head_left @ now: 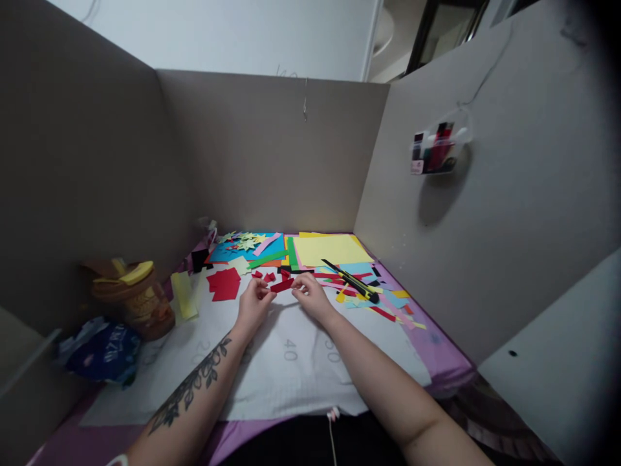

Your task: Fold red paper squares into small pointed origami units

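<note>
A short dark red paper strip [282,285] is stretched between my hands, above the white sheet. My left hand [254,300] pinches its left end between thumb and fingers. At the other end, my right hand [310,295] has its fingers closed on the strip. Small red paper scraps [270,277] lie just beyond the strip. To the left of my left hand rests a larger red paper piece [224,285] with an uneven outline. A black and yellow utility knife [352,281] lies to the right of my right hand, on top of cut paper strips.
Yellow paper stars [246,242] lie on blue paper [220,252] at the back left. Pale yellow sheets [334,250] sit at the back right. A brown cup with a yellow lid [145,304] and a blue packet [104,353] stand at left. Grey panels [272,149] enclose the table.
</note>
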Demonstrator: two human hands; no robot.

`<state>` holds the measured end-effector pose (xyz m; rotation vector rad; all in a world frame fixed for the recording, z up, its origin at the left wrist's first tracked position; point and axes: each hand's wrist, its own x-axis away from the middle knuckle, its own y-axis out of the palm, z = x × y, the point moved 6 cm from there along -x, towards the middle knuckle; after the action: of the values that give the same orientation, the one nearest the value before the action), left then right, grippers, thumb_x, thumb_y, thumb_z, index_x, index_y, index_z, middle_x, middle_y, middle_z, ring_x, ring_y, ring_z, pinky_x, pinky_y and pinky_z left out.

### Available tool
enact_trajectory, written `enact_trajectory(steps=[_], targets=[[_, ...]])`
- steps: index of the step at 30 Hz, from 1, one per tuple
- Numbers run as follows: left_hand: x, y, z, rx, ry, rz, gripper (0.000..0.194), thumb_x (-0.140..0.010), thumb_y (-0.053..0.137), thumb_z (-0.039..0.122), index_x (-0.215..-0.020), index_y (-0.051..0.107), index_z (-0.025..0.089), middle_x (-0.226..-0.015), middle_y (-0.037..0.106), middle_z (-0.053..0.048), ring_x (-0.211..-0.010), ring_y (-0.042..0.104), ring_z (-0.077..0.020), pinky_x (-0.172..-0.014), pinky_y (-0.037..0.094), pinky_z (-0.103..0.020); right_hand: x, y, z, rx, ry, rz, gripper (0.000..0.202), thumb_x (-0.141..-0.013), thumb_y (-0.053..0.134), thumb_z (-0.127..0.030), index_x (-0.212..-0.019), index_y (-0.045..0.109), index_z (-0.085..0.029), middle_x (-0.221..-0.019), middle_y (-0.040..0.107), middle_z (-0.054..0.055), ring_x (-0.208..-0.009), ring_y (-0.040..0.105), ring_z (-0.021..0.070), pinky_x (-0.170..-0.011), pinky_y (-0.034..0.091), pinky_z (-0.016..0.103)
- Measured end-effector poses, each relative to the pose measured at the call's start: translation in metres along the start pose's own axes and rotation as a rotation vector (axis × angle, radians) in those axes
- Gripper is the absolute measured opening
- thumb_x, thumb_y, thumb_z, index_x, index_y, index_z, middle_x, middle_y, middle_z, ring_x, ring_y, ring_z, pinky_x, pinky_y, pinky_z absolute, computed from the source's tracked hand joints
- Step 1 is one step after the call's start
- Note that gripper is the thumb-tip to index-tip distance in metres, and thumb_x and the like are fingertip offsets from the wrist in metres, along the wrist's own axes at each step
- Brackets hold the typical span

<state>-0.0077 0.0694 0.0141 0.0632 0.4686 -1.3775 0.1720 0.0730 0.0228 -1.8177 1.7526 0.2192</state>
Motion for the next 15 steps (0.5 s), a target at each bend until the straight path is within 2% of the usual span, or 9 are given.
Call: enact_trajectory(steps=[6, 12, 15], targets=[[-0.002, 0.002, 0.002, -0.079, 0.027, -0.045, 0.021, -0.068, 0.063, 0.026, -0.082, 0.049, 0.020, -0.065, 0.061, 0.003, -0.060, 0.058, -0.0134, -0.059, 0.042, -0.024, -0.001, -0.005, 0.011, -0.058, 0.054, 0.093, 0.013, -0.073, 0.054, -0.020, -0.086, 0.052, -0.020, -0.086, 0.054, 0.000, -0.074, 0.054, 0.0136, -0.064, 0.042, 0.025], [0.001, 0.005, 0.005, -0.055, 0.024, -0.077, 0.024, -0.068, 0.063, 0.028, -0.084, 0.048, 0.019, -0.069, 0.063, 0.001, -0.066, 0.061, -0.0148, -0.062, 0.045, -0.025, 0.001, 0.006, 0.012, 0.061, -0.015, -0.046, 0.012, -0.072, 0.055, -0.013, -0.080, 0.060, -0.020, -0.093, 0.054, 0.002, -0.085, 0.054, 0.0157, -0.066, 0.044, 0.025], [0.004, 0.010, 0.007, 0.014, -0.002, -0.140, 0.028, -0.073, 0.060, 0.033, -0.092, 0.047, 0.018, -0.070, 0.064, 0.001, -0.066, 0.062, -0.0143, -0.059, 0.045, -0.024, 0.001, 0.010, 0.011, 0.133, -0.095, -0.093, 0.017, -0.072, 0.053, -0.006, -0.075, 0.062, -0.020, -0.089, 0.056, 0.003, -0.088, 0.054, 0.0166, -0.076, 0.045, 0.029]])
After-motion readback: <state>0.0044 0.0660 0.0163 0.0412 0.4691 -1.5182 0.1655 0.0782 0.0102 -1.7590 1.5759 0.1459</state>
